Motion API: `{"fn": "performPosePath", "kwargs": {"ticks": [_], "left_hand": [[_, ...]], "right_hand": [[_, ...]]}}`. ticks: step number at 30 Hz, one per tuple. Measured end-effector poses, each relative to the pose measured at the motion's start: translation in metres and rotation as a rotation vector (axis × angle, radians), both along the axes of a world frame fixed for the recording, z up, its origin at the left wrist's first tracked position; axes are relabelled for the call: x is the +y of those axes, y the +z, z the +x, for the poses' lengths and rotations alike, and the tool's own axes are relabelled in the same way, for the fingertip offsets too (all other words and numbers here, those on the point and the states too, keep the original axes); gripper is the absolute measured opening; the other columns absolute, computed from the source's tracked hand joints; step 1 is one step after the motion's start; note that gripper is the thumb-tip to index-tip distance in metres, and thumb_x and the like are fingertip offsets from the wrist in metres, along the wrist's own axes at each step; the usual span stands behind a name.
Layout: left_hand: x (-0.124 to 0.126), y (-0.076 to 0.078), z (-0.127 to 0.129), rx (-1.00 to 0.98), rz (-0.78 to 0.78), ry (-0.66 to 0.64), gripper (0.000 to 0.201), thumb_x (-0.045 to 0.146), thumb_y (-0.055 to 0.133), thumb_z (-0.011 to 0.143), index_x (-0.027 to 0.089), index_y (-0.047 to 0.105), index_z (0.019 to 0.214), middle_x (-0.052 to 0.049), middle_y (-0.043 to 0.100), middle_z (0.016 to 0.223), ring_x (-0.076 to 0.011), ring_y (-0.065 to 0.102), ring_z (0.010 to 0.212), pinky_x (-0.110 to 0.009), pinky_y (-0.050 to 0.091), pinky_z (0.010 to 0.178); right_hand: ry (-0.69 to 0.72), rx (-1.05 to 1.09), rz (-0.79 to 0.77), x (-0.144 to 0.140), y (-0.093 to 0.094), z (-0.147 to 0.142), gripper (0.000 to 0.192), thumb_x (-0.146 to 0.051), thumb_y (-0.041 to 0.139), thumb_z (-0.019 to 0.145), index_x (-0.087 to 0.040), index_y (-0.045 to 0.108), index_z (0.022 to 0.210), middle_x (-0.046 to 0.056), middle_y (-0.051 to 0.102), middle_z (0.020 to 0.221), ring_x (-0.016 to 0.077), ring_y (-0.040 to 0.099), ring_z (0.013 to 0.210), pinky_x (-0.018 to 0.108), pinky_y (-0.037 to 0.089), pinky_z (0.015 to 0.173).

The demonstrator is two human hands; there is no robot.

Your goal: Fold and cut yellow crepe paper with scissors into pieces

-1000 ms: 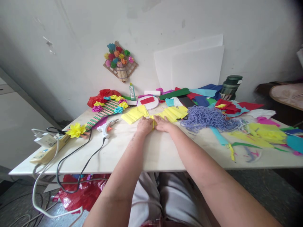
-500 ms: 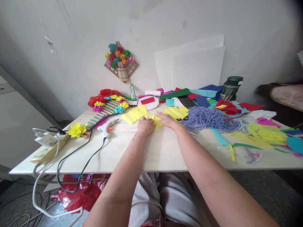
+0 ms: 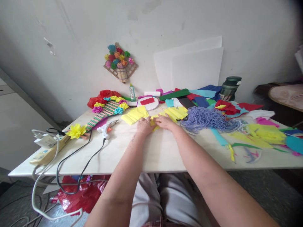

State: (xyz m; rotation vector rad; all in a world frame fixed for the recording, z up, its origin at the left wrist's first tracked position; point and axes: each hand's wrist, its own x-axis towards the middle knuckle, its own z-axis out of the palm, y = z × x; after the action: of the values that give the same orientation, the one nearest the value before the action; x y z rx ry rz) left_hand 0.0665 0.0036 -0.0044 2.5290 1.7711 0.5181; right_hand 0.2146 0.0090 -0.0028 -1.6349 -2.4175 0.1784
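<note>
Est. mid-work. L. hand (image 3: pixel 145 126) and R. hand (image 3: pixel 165 122) are set close together over the tabletop (image 3: pixel 118 157), fingers bent onto a small yellow crepe-paper piece (image 3: pixel 155 128); whether it is pinched or merely pressed can't be told. Piece is judged unfinished. Glue gun (image 3: pixel 104 129) is left unheld, off to the left. Just beyond the hands, a pleated yellow sheet (image 3: pixel 134 115) (left) and a second yellow sheet (image 3: pixel 176 113) (right) are laid out, apparently unworked save for folds. Farther L., a striped panel (image 3: pixel 104 112) is trimmed w/ crepe rosettes, seemingly done; a yellow flower (image 3: pixel 77 130) is placed at its near end. Vs. 0.5 s ago: R. hand, then spread and farther off, is drawn in toward L.; more of the small piece is covered.
</note>
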Motion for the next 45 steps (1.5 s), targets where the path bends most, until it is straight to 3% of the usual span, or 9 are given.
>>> {"fn": "performPosePath", "kwargs": {"ticks": [7,11,16,23,29,34,37,40,45], "left_hand": [[0.002,-0.001,-0.004,-0.035,-0.026,-0.033,0.059,0.039,0.048,0.074,0.017,0.036,0.127,-0.010,0.058,0.113,-0.0289,0.038,0.114,-0.041,0.030,0.091],[0.004,-0.003,-0.007,-0.115,-0.010,0.036,0.046,0.030,0.042,0.078,0.019,0.043,0.123,-0.008,0.057,0.113,-0.0242,0.041,0.112,-0.036,0.032,0.091],[0.004,-0.004,-0.005,-0.146,0.056,0.163,0.034,0.039,0.047,0.074,0.019,0.059,0.098,-0.010,0.057,0.108,-0.0257,0.042,0.107,-0.036,0.033,0.089],[0.012,0.003,0.011,-0.142,-0.110,0.386,0.036,0.049,0.055,0.065,0.019,0.062,0.084,-0.011,0.060,0.103,-0.0295,0.043,0.107,-0.038,0.032,0.087],[0.024,0.016,0.020,-0.105,-0.298,0.456,0.039,0.045,0.061,0.060,0.016,0.062,0.086,-0.016,0.062,0.101,-0.0314,0.049,0.103,-0.040,0.033,0.084],[0.028,0.016,0.022,-0.196,-0.328,0.384,0.025,0.027,0.062,0.059,0.013,0.061,0.081,-0.018,0.063,0.093,-0.0316,0.057,0.090,-0.037,0.040,0.072],[0.026,0.011,0.023,-0.223,-0.238,0.324,0.020,0.020,0.060,0.059,0.015,0.059,0.078,-0.017,0.064,0.091,-0.0316,0.058,0.088,-0.036,0.041,0.069],[0.023,0.008,0.024,-0.247,-0.154,0.308,0.021,0.019,0.059,0.059,0.016,0.058,0.080,-0.016,0.063,0.091,-0.0307,0.058,0.089,-0.036,0.041,0.070],[0.031,0.012,0.025,-0.323,-0.273,0.363,0.028,0.018,0.063,0.053,0.015,0.057,0.081,-0.018,0.064,0.089,-0.0304,0.058,0.089,-0.035,0.042,0.069]], "right_hand": [[-0.002,-0.052,-0.005,-0.001,0.000,0.001,0.038,-0.035,0.029,0.087,-0.036,0.047,0.120,-0.009,0.040,0.133,0.0190,0.029,0.126,0.048,0.003,0.104],[-0.006,-0.059,-0.036,-0.001,0.001,0.000,0.039,-0.042,0.034,0.084,-0.036,0.048,0.120,-0.008,0.039,0.133,0.0202,0.031,0.125,0.048,0.004,0.104],[-0.020,-0.059,-0.042,-0.001,0.002,-0.002,0.039,-0.045,0.037,0.083,-0.035,0.049,0.119,-0.009,0.037,0.134,0.0193,0.029,0.126,0.046,0.006,0.104],[-0.040,-0.013,-0.042,-0.002,0.002,-0.002,0.038,-0.045,0.039,0.083,-0.036,0.049,0.118,-0.006,0.041,0.133,0.0199,0.033,0.124,0.048,0.010,0.103],[-0.027,0.047,-0.035,0.000,-0.001,0.001,0.042,-0.051,0.040,0.080,-0.035,0.050,0.118,-0.002,0.048,0.128,0.0228,0.039,0.120,0.049,0.014,0.101],[-0.017,0.100,-0.024,0.002,-0.002,0.003,0.042,-0.053,0.043,0.078,-0.036,0.052,0.116,-0.001,0.054,0.122,0.0223,0.047,0.112,0.043,0.021,0.100],[-0.008,0.141,-0.020,0.003,-0.004,0.004,0.044,-0.054,0.045,0.077,-0.034,0.053,0.115,0.000,0.056,0.120,0.0212,0.049,0.110,0.037,0.026,0.098],[-0.014,0.154,-0.011,0.004,-0.006,0.004,0.043,-0.052,0.045,0.078,-0.035,0.052,0.116,0.000,0.055,0.120,0.0221,0.047,0.113,0.040,0.024,0.099],[-0.015,0.170,-0.022,0.004,-0.006,0.003,0.041,-0.051,0.047,0.077,-0.037,0.053,0.115,-0.003,0.053,0.123,0.0237,0.037,0.121,0.044,0.018,0.101]]}}
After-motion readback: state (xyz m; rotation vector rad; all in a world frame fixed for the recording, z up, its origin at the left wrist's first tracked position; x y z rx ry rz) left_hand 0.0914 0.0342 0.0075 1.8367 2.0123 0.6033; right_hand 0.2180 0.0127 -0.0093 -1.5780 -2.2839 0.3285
